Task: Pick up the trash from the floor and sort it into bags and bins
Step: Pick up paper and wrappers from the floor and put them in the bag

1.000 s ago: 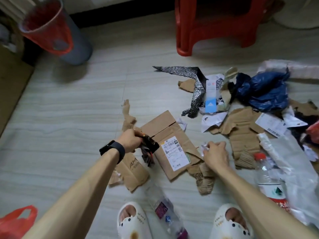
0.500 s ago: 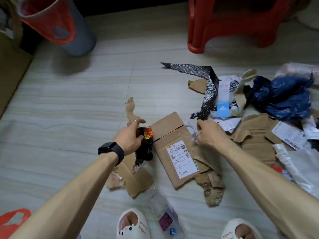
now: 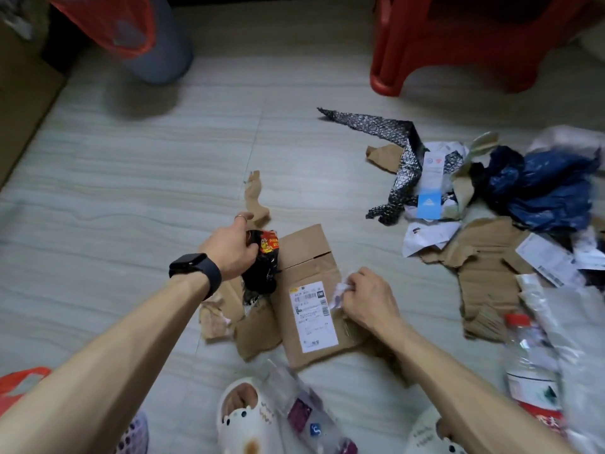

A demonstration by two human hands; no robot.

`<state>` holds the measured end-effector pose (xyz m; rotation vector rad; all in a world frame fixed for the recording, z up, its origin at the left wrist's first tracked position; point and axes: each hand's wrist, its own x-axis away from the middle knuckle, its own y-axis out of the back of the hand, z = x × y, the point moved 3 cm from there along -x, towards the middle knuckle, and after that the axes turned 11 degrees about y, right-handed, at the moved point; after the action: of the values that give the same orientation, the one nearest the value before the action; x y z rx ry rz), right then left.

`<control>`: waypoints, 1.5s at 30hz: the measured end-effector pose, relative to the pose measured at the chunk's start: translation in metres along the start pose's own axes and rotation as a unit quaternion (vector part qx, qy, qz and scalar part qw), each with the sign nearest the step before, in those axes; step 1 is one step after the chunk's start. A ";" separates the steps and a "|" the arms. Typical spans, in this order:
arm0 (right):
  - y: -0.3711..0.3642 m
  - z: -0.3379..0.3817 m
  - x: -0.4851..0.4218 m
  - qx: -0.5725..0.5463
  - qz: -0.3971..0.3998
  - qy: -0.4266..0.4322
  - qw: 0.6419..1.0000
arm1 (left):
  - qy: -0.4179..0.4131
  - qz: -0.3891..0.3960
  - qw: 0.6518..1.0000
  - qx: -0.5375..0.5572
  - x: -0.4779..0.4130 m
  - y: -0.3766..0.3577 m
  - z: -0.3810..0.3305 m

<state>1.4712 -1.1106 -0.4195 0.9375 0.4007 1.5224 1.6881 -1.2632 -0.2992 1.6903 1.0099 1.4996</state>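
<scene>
One glossy crinkled wrapper (image 3: 262, 267), crumpled paper (image 3: 340, 291) — flat cardboard (image 3: 307, 250)

Pale tiled floor (image 3: 131, 191), and it's littered: a flattened cardboard box (image 3: 304, 244) lies in the middle, with a crushed bottle (image 3: 304, 407) just on the near side of it. Out right there's a heap of torn cardboard (image 3: 484, 257), a blue bag (image 3: 550, 188), a black strip (image 3: 376, 122) and a red-capped bottle (image 3: 527, 365). A grey bin (image 3: 160, 60) and a red stool (image 3: 458, 44) stand at the far end.
</scene>
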 end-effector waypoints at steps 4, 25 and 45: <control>-0.031 0.012 0.052 -0.070 0.056 -0.014 0.996 | -0.031 -0.009 0.997 -0.064 0.015 -0.007 -0.014; 0.074 -0.050 0.083 -0.052 -0.088 -0.100 0.990 | -0.077 -0.047 0.996 0.009 0.116 0.027 -0.023; 0.036 -0.020 0.021 0.046 -0.002 -0.107 0.993 | -0.021 -0.023 0.999 -0.031 0.088 0.027 0.035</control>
<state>1.4335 -1.0922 -0.3986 1.1594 0.3192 1.3910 1.7306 -1.1992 -0.2378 1.6372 0.9636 1.4456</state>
